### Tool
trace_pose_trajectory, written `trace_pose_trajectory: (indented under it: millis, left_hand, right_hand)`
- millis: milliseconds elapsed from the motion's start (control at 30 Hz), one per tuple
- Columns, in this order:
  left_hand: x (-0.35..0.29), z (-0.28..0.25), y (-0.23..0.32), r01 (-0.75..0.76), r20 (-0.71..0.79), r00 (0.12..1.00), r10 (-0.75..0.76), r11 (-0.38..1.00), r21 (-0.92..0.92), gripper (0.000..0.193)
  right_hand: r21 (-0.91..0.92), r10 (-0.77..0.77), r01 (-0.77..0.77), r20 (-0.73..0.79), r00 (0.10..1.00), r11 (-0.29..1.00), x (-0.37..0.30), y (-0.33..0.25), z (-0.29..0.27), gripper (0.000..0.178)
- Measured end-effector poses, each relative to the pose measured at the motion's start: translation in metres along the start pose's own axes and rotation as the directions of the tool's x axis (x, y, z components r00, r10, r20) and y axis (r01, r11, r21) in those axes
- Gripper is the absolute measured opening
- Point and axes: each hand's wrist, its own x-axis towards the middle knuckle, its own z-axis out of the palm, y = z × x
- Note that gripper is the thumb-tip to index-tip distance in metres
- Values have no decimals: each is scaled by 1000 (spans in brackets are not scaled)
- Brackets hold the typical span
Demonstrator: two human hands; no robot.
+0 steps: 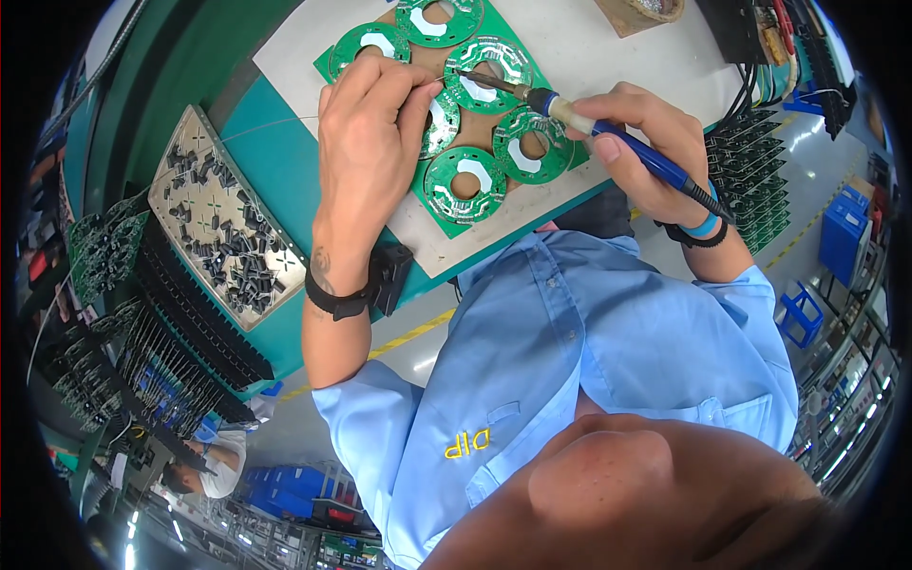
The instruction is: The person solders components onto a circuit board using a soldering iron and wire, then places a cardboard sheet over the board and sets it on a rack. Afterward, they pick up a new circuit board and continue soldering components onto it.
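Observation:
My right hand [655, 142] is closed around a soldering iron [627, 144] with a blue handle. Its tip rests at the left side of a round green circuit board [514, 59]. Thumb and forefinger of my left hand [366, 128] pinch a thin solder wire [271, 122], whose end meets the iron's tip. That round board belongs to a green panel [446, 224] of several ring-shaped boards, each with a round opening and white patches. My left hand partly covers the left boards. The panel lies on a pale board [608, 71].
Left of my forearm, a metal tray [176, 204] holds many small black cylindrical parts. Racks of green circuit boards stand at the lower left [180, 370] and right [755, 180]. An open-topped container [644, 13] sits at the top. Another person [223, 467] is in the background near blue bins [285, 489].

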Motion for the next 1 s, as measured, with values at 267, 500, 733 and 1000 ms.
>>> trace_pose_trajectory:
  millis: [267,500,733,1000]
  left_hand:
    - [3,2,2,42,-13,999,-44,993,-107,9]
    - [-3,-4,0,87,-85,993,-87,996,-7,11]
    - [-7,-8,-5,186,-152,971,-184,983,-2,15]
    - [-9,-14,-4,297,-121,948,-295,955,-4,16]
  right_hand:
    - [-59,-37,36,-15,999,998,-1,-2,3,25]
    - [-80,-60,57,-27,998,995,-3,-3,5,25]
    - [-91,-52,47,-49,997,995,-8,-5,0,26]
    - [-3,128,-143,-429,894,990,-39,6,-19,28]
